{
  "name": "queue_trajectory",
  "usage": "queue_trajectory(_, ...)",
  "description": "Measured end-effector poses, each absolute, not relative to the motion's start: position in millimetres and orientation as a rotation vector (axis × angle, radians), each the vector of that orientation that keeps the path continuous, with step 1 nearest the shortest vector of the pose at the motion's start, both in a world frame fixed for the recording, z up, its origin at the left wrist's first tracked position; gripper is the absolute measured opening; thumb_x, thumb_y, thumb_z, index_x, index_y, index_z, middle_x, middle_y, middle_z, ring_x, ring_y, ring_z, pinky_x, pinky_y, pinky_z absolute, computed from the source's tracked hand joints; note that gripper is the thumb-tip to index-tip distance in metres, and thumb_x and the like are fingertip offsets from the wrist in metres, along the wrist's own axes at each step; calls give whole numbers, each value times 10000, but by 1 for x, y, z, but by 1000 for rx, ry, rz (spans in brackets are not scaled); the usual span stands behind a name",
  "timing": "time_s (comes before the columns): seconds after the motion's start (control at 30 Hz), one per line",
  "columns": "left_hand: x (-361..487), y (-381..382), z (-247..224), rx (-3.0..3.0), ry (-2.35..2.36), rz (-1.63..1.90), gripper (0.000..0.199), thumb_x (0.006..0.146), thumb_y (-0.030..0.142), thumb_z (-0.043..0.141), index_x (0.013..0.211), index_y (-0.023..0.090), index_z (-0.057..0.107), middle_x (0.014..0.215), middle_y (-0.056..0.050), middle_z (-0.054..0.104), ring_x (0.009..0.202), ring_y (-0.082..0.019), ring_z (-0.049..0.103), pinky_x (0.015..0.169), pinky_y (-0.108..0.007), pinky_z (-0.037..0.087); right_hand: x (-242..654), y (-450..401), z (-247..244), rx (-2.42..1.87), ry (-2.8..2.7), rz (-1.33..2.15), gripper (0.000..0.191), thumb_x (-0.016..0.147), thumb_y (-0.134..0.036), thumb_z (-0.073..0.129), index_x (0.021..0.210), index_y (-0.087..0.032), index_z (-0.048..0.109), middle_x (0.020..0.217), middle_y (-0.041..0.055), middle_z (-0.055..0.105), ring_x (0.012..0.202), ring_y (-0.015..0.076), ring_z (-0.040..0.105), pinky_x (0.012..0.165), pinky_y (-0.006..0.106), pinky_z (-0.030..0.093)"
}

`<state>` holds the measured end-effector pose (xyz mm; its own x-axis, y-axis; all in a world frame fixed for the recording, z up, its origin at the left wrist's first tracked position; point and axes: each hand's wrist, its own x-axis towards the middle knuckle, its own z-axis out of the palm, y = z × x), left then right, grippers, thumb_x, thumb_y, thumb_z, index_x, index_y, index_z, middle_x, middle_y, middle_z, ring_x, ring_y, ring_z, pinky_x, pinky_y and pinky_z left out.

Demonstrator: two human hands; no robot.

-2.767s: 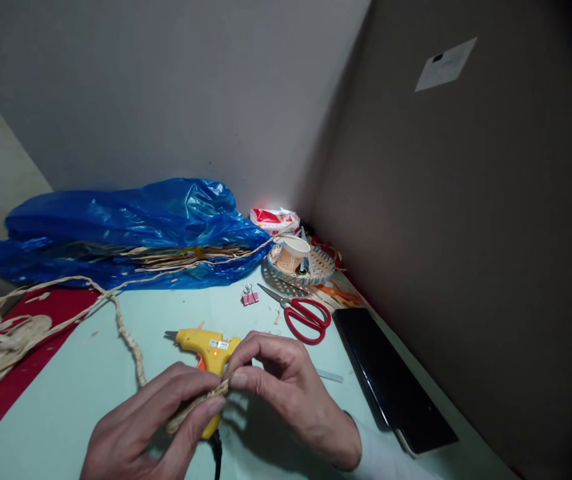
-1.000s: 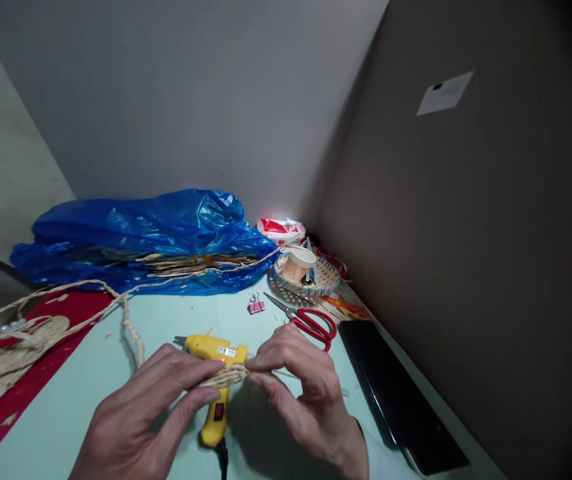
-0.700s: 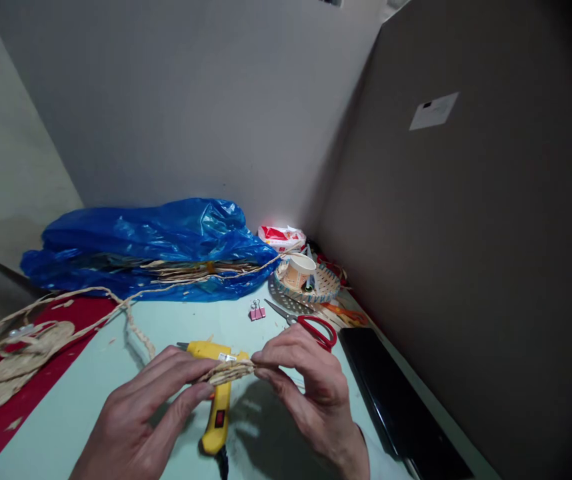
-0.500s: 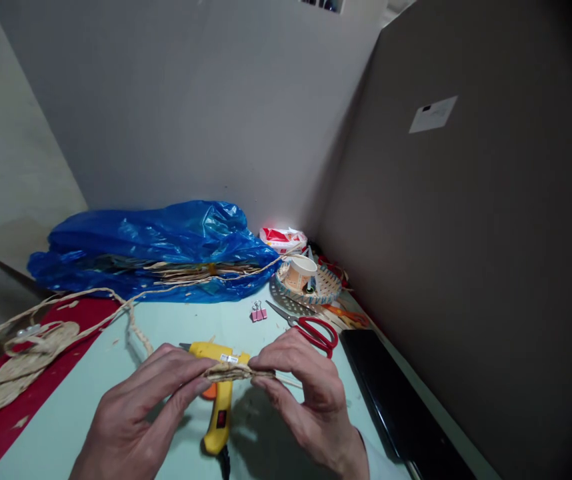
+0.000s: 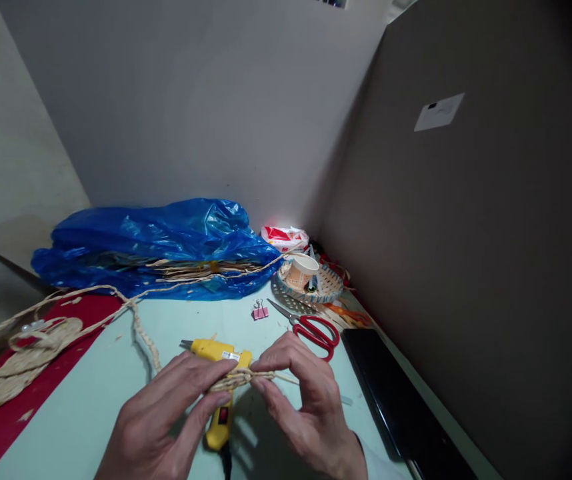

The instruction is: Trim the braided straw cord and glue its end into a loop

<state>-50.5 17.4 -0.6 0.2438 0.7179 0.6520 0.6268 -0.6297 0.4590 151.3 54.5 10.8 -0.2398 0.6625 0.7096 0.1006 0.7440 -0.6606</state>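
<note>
Between my two hands is a small braided straw piece point(image 5: 236, 379), pale tan and seen almost edge-on. My left hand point(image 5: 166, 413) pinches its left end between thumb and fingers. The right end is pinched by my right hand point(image 5: 303, 407), with a thin pale strand sticking out to the right. Beneath the piece a yellow glue gun point(image 5: 220, 427) lies on the table, partly covered by my hands, its nozzle pointing left. A braided straw cord point(image 5: 142, 333) runs down behind my left hand, where its end is hidden.
Red-handled scissors point(image 5: 316, 330) and a pink binder clip point(image 5: 261, 311) lie beyond my hands. Farther back are a blue plastic bag point(image 5: 151, 233) of straw, a woven basket point(image 5: 333, 287) holding a paper cup point(image 5: 302, 272), and a tissue pack point(image 5: 285, 237). A black flat device point(image 5: 386, 393) lies right; straw soles point(image 5: 31, 367) lie left.
My left hand has shifted right and slightly down. The straw piece has tilted, showing more of its braided face, its left end lower. My right hand keeps its pinch.
</note>
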Motion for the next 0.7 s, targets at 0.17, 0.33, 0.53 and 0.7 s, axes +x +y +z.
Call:
queue_trajectory(0.17, -48, 17, -1, 2512, 1178, 1348, 377, 889, -1, 564, 1207, 200, 588, 999, -17, 704, 954, -127, 637, 860, -211, 517, 151, 52, 11, -599, -1890, 584, 119, 865, -151, 674, 980, -153, 643, 871, 58, 691, 800, 184, 601, 745, 320, 485)
queue_trajectory(0.33, -49, 14, -8, 2567, 1138, 1380, 383, 836, -62, 602, 1180, 105, 609, 979, -98, 661, 928, -195, 598, 808, -344, 522, 149, 50, 9, -556, -1989, 517, 107, 904, -131, 657, 1010, -137, 644, 892, 80, 721, 791, 190, 600, 777, 353, 479)
queue_trajectory(0.53, -50, 13, -13, 2590, 1088, 1492, 453, 810, -108, 561, 1182, 139, 629, 970, -67, 678, 923, -182, 602, 786, -318, 519, 146, 50, 4, -505, -1923, 463, 79, 916, -148, 667, 988, -129, 642, 841, 73, 727, 738, 171, 604, 732, 336, 479)
queue_trajectory(0.7, -51, 17, -8, 2597, 1282, 1484, 419, 855, -2, 615, 1237, 169, 621, 1135, -64, 683, 1104, -192, 591, 958, -300, 468, 144, 51, -5, -522, -1871, 361, 75, 909, -150, 670, 970, -141, 628, 807, 67, 722, 695, 174, 600, 666, 333, 466)
